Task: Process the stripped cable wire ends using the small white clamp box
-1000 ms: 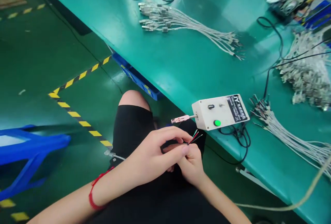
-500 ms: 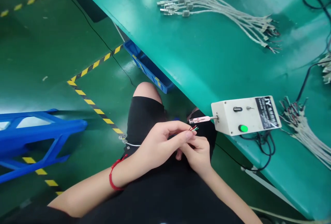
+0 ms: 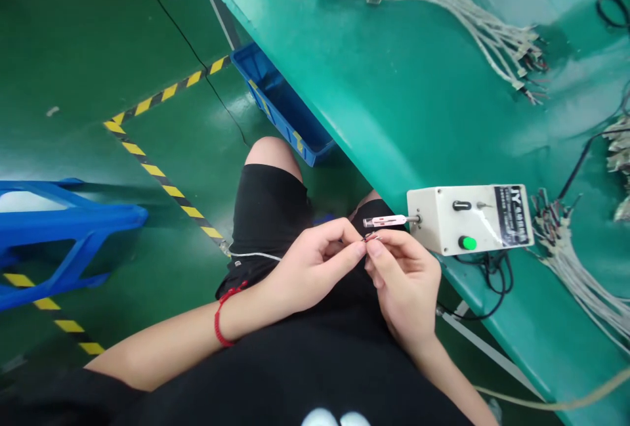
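Observation:
Between my two hands is the wire end of a clear-sheathed USB cable (image 3: 256, 255). My left hand (image 3: 315, 265) is closed on it, thumb against forefinger, and the cable trails out past the wrist over my thigh. Fine coloured wires (image 3: 371, 237) stick out at the fingertips. My right hand (image 3: 406, 275) pinches those wires between thumb and forefinger, touching the left fingertips. Just beyond the fingers, a pink-and-white clamp head (image 3: 386, 221) projects from a white box machine (image 3: 467, 219) with a green button at the table edge.
A bundle of USB cables (image 3: 443, 2) lies on the green table (image 3: 374, 78). More cables (image 3: 585, 255) with bared wire ends lie right of the machine. A blue bin (image 3: 280, 107) stands below the table edge. A blue plastic stool (image 3: 73, 222) is on the left.
My right hand has come out from under the left and moved right, now pinching the wires at the left fingertips. The view has shifted slightly.

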Demonstrator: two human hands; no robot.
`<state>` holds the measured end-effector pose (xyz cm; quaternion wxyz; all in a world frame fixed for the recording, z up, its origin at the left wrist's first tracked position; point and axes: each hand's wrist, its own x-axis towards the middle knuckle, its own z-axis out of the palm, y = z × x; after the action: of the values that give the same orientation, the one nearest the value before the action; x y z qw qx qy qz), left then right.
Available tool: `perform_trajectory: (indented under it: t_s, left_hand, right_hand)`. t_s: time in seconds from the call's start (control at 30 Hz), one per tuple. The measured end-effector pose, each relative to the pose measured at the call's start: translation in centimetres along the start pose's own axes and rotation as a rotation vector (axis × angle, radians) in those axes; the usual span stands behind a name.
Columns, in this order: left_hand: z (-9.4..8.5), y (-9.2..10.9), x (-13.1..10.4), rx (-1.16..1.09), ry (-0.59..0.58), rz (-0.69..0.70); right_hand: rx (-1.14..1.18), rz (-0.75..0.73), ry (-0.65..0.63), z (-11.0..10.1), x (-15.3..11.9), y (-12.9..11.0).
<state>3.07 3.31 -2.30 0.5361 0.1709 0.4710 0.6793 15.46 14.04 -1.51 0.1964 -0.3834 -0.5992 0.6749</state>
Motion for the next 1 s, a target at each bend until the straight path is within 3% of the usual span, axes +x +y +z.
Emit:
perform_trajectory:
  t_s: [0.2, 0.43, 0.83, 1.0]
  left_hand:
    - [0.0, -1.2, 0.1, -0.129, 0.022, -0.036]
    - [-0.1, -1.9, 0.3, -0.132, 0.183, -0.025]
    - [-0.6, -2.4, 1.0, -0.205, 0.143, -0.024]
    - [-0.8, -2.6, 1.4, -0.267, 0.224, -0.057]
  right_hand:
    - [-0.031, 0.045, -0.002, -0.6, -0.1, 0.6]
    - [0.008, 0.082, -0.019, -0.8, 0.1, 1.4]
    - [0.031, 0.127, 0.003, -0.4, 0.5, 1.9]
    - [0.08, 0.122, 0.073, -0.2, 1.1, 1.7]
